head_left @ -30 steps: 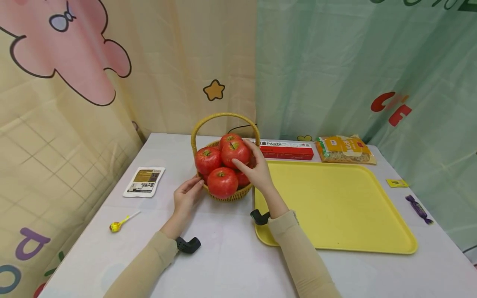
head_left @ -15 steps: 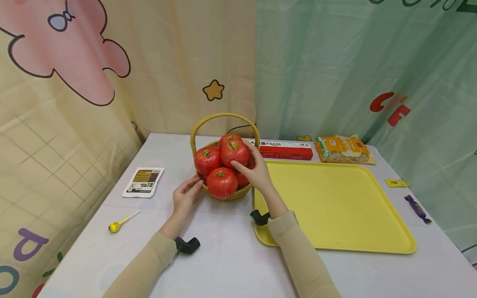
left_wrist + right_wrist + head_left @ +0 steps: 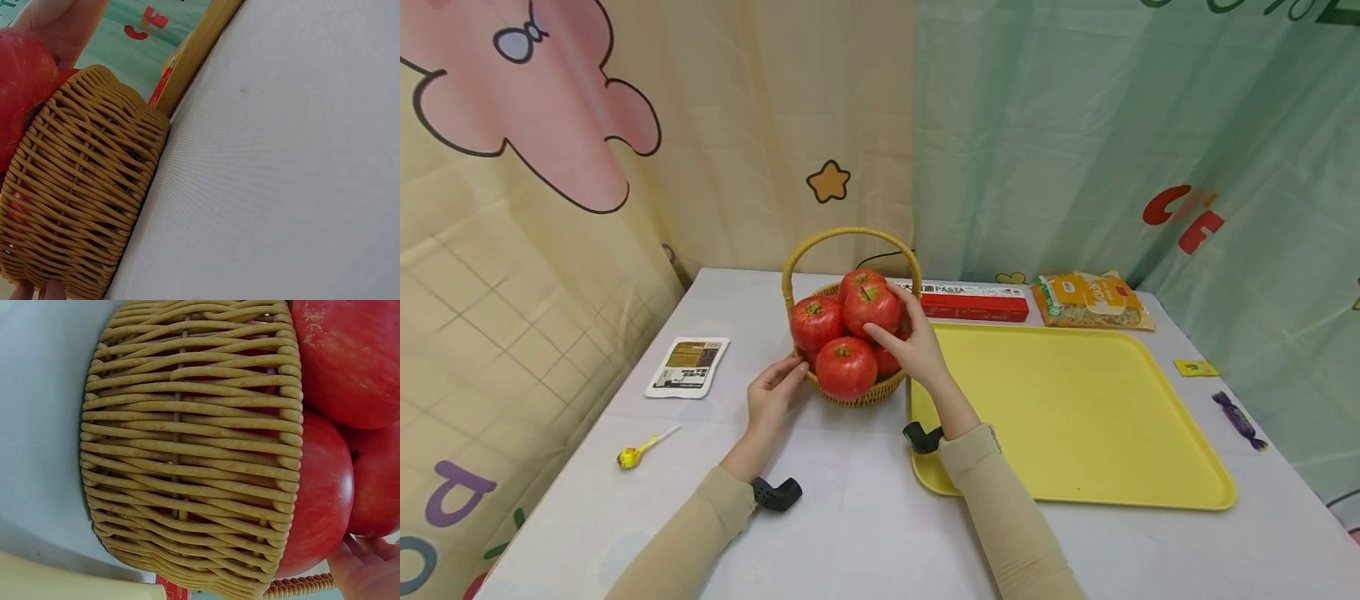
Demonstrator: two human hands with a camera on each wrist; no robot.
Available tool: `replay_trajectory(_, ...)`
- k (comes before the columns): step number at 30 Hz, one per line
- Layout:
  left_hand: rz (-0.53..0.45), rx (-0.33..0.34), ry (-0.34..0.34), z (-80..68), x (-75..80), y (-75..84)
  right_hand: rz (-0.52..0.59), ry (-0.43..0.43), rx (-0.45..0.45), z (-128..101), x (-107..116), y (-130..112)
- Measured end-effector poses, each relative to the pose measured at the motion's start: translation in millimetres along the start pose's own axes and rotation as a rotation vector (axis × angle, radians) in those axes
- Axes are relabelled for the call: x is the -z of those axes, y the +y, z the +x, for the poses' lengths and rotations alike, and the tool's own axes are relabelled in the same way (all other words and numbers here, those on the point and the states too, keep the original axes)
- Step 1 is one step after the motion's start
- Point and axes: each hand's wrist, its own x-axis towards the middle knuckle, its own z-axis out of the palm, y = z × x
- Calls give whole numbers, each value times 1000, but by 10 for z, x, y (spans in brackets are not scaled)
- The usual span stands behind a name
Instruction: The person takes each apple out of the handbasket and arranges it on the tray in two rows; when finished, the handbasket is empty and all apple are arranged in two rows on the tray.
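Two hands are at the basket (image 3: 855,390), which stands on the bench (image 3: 865,517) just left of the yellow tray (image 3: 1075,408). Your right hand (image 3: 917,346) wraps thumb and fingers round the top apple (image 3: 871,307), which sits in the heap with the other apples (image 3: 846,367) under the basket's arched handle. Your left hand (image 3: 772,395) rests with its fingers lightly bent against the basket's left wall near the base; it holds nothing. From the left wrist view the woven wall (image 3: 81,200) fills the frame's left side, with fingertips just showing at its bottom edge. From the right wrist view the weave (image 3: 187,444) bulges with red fruit (image 3: 315,500) pressing over the rim.

Behind the tray lie a red pasta box (image 3: 973,302) and a noodle bag (image 3: 1093,302). Left of the basket lie a sachet (image 3: 688,367) and a lollipop (image 3: 638,450). Right of the tray lie a yellow tag (image 3: 1197,367) and a purple sweet (image 3: 1238,420).
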Motion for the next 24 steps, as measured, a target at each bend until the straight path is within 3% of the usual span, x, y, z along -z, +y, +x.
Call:
replay_trajectory(18, -2, 17, -15, 1, 14, 5, 14, 62, 99, -8, -56, 14)
replay_trajectory(24, 5, 22, -3, -4, 5, 20, 42, 102, 156, -14, 35, -31)
